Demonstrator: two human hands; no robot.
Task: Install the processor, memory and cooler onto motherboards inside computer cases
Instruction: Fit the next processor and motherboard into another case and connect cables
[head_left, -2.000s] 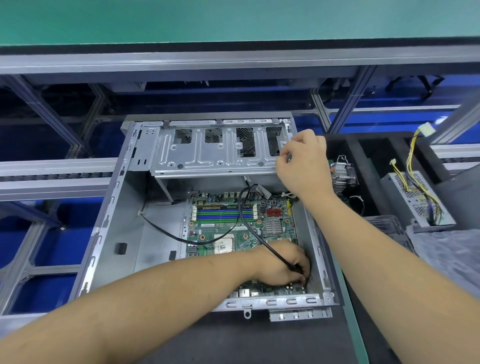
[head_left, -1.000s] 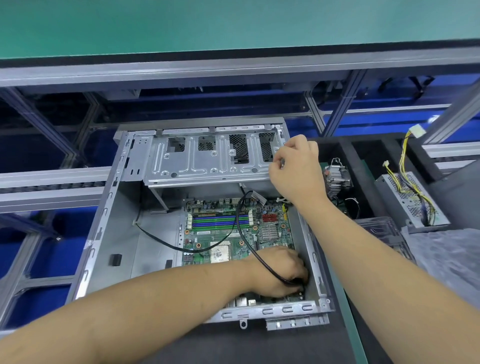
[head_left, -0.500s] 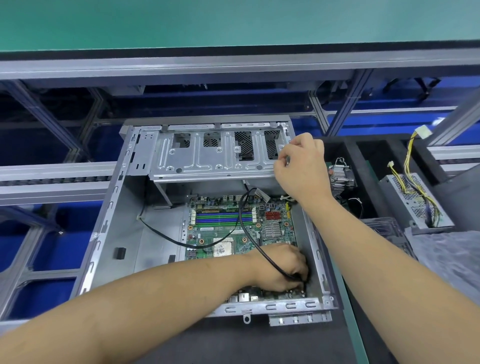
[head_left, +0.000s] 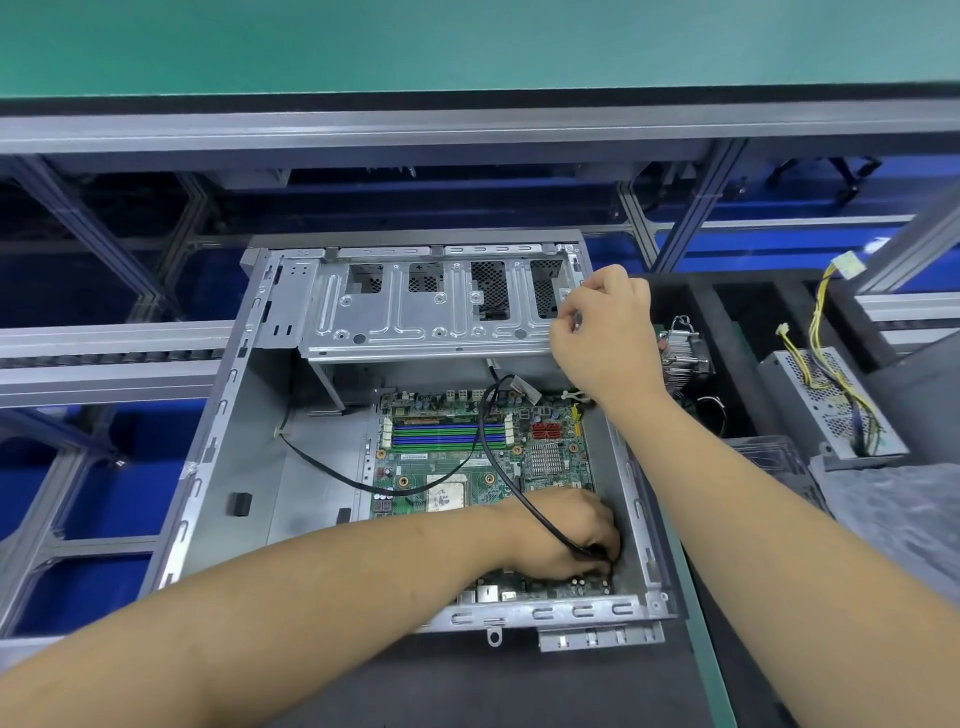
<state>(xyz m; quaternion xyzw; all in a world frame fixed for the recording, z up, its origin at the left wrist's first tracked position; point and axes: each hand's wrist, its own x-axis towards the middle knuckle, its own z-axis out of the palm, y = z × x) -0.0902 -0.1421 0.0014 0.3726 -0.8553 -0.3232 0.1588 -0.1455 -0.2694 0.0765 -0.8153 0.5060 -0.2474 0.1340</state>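
Observation:
An open grey computer case (head_left: 228, 467) lies flat with a green motherboard (head_left: 457, 467) inside. The board shows blue and green memory slots (head_left: 447, 435) and a processor socket (head_left: 445, 493). My left hand (head_left: 566, 535) reaches into the case's near right corner and pinches the end of a black cable (head_left: 491, 452) against the board. My right hand (head_left: 605, 332) grips the right edge of the metal drive cage (head_left: 415, 317) at the case's far side. A finned cooler (head_left: 683, 353) sits in a black tray to the right of the case.
A grey power supply (head_left: 826, 405) with yellow wires lies at the right in the black foam tray (head_left: 727, 312). A second black cable (head_left: 332, 467) crosses the case floor. Roller conveyor rails (head_left: 104, 353) run at the left. A green shelf spans above.
Both hands stay in the same places; only the view has shifted slightly. The left hand keeps working the cable end at the board's near right corner.

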